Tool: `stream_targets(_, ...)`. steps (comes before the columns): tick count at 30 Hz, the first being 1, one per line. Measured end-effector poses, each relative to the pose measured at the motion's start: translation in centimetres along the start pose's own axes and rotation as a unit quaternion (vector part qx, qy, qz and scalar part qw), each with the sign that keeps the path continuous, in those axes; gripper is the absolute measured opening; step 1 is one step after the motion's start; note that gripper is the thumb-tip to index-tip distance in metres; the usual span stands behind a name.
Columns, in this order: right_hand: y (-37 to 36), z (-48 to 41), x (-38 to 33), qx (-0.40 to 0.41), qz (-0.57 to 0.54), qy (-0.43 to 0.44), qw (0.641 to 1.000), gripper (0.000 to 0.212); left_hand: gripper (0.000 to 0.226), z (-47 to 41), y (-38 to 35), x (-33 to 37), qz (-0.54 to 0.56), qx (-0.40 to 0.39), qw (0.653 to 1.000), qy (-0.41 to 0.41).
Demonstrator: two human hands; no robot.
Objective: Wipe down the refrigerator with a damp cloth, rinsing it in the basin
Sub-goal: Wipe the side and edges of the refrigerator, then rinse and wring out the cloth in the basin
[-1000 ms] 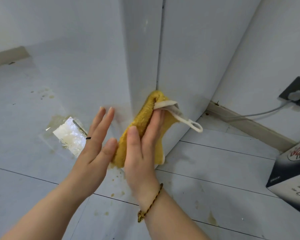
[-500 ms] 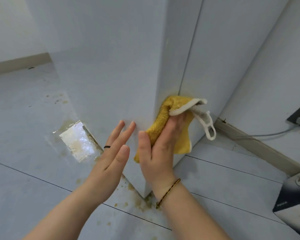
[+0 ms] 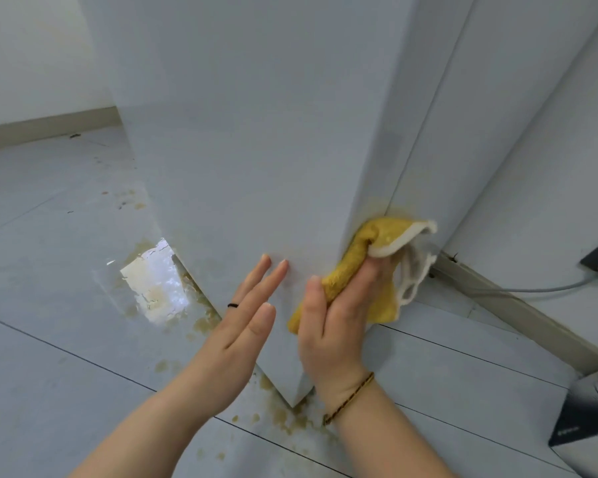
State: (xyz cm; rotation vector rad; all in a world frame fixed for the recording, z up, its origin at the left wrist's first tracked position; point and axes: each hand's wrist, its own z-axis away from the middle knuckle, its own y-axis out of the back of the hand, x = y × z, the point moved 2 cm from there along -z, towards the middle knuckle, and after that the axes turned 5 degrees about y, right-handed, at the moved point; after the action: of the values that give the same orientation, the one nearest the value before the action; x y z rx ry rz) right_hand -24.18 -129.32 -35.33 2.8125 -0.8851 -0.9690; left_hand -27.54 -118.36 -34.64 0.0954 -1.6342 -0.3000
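Wrapping the cloth (image 3: 368, 251) round the fridge (image 3: 256, 132) corner, the right hand (image 3: 335, 326) pinches it between thumb and fingers, just below a brown stain (image 3: 377, 204), while the left hand (image 3: 246, 319) rests straight fingers beside the thumb, probably for balance.

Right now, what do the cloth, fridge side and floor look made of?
Cloth: yellow fuzzy pile, likely terry or microfibre, with a white bound edge and loop. Refrigerator: smooth pale satin panel, probably painted metal, though plastic cannot be ruled out. Floor: glossy large tiles, probably ceramic; thin joint lines and a bright reflection show.
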Motion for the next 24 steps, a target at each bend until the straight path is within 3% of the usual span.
stream_targets(3, 0.9, -2.1, -0.9, 0.007, 0.047, 0.045, 0.998, 0.047, 0.042, -0.1, 1.2, 0.1, 0.043, 0.000, 0.999, 0.033)
stream_targets(5, 2.3, -1.8, -1.4, -0.011, 0.042, 0.024, 0.999, 0.042, 0.042, 0.2, 2.1, 0.6, 0.080, 0.024, 0.995, 0.048)
stream_targets(8, 5.4, -2.2, -3.1, -0.028, 0.025, -0.138, 0.990, 0.050, 0.038, 1.4, 2.4, 2.8, 0.094, 0.026, 0.991, 0.086)
stream_targets(11, 7.9, -4.0, -6.0, -0.079, -0.014, -0.323, 0.943, 0.053, 0.030, 2.4, 2.5, 6.4, 0.098, 0.013, 0.988, 0.118)
stream_targets(14, 9.8, -8.0, -10.6, -0.164, -0.071, -0.427, 0.886, 0.043, 0.034, 2.6, 4.1, 12.3, 0.064, -0.003, 0.988, 0.137)
stream_targets(19, 10.6, -17.0, -19.7, -0.276, -0.156, -0.437, 0.842, 0.038, 0.036, 3.1, 7.8, 22.4, 0.071, -0.012, 0.980, 0.184)
stream_targets(24, 8.8, -28.1, -29.5, -0.334, -0.290, -0.473, 0.762, 0.030, 0.047, 4.7, 15.4, 33.2, 0.232, 0.007, 0.939, 0.253)
